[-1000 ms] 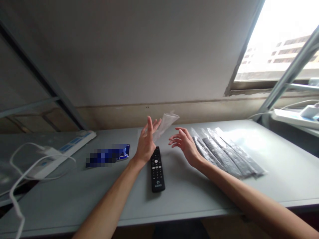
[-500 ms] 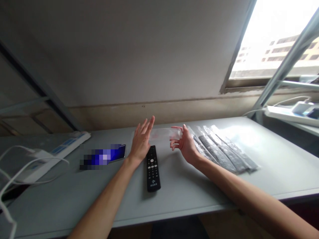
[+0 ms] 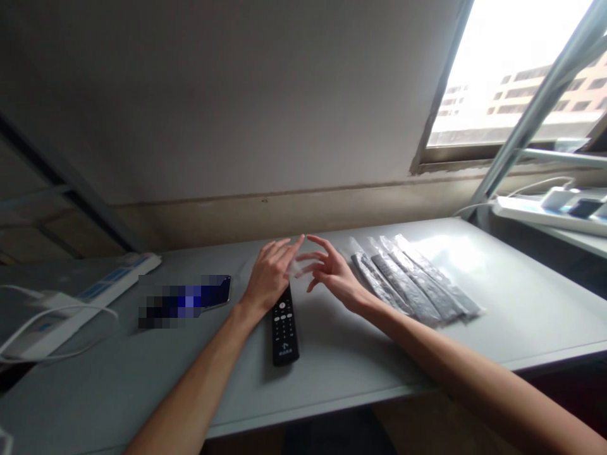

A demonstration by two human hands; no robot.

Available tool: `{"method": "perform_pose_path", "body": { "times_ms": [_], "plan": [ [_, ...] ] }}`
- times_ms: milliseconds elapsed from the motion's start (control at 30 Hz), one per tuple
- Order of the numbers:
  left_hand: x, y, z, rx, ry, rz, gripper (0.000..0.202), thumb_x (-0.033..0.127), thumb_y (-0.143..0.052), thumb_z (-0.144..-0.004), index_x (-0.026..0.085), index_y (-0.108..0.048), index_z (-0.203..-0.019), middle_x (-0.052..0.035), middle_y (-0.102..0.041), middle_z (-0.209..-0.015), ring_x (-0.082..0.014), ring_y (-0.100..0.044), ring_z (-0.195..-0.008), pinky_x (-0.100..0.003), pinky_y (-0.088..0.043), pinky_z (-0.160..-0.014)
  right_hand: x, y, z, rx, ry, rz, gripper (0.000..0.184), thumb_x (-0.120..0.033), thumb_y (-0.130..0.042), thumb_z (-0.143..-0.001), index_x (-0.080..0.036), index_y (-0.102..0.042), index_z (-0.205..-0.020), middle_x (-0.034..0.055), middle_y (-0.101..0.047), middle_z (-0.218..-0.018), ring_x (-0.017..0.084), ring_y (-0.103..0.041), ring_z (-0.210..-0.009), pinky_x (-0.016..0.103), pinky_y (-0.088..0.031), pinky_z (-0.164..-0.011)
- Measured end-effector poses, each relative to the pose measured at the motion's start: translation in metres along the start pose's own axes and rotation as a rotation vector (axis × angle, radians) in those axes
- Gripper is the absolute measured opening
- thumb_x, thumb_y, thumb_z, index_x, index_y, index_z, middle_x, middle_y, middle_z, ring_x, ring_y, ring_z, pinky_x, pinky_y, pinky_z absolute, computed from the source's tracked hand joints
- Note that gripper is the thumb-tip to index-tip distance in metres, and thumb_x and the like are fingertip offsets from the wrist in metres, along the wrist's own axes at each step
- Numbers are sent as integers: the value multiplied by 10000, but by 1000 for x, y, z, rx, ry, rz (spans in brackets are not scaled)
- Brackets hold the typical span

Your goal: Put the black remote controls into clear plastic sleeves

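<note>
Head view, the only one I have: both hands over the grey table (image 3: 360,354), fingertips nearly meeting above the far end of the remote. Left hand (image 3: 268,278) flat, fingers spread, holding nothing I can see. Right hand (image 3: 329,273) also spread and loose, fingers splayed. There is a faint clear film between the fingertips, too blurred to tell if either hand has it.

Count: one black remote (image 3: 284,325) lying flat, just below the left hand, its top end under the palm. One row of bagged remotes (image 3: 410,285) right of the right hand; I count about four, overlapped, exact number uncertain. One phone (image 3: 215,292) left of the left hand, partly pixelated. Two power strips: one at far left (image 3: 90,292), one far right (image 3: 545,212).
</note>
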State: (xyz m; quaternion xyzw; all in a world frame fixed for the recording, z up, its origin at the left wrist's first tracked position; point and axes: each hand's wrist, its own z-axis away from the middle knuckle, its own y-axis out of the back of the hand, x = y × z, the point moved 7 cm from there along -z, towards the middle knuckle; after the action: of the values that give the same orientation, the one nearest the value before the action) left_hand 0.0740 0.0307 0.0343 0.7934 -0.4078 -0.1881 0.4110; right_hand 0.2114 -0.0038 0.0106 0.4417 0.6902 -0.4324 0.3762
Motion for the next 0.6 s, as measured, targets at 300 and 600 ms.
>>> {"method": "perform_pose_path", "body": {
  "times_ms": [300, 600],
  "plan": [
    [-3, -6, 0, -30, 30, -59, 525, 255, -490, -1057, 208, -496, -1580, -121, -648, -1212, -292, -601, -1143, -474, -506, -1070, -3, 27, -1, 241, 24, 85, 630, -304, -763, -841, -280, -426, -1372, 19, -741, -1012, 191, -780, -749, 307, -646, -611],
    [-3, -5, 0, 9, -21, 3, 326, 196, -487, -1056, 217, -738, -1263, -95, -729, -1295, -300, -603, -1281, -515, -475, -1114, -2, 19, 0, 164, 72, 233, 384, -386, -762, -880, -255, -558, -1178, -32, -681, -867, 161, -742, -631, 274, -608, -543]
  ]
}}
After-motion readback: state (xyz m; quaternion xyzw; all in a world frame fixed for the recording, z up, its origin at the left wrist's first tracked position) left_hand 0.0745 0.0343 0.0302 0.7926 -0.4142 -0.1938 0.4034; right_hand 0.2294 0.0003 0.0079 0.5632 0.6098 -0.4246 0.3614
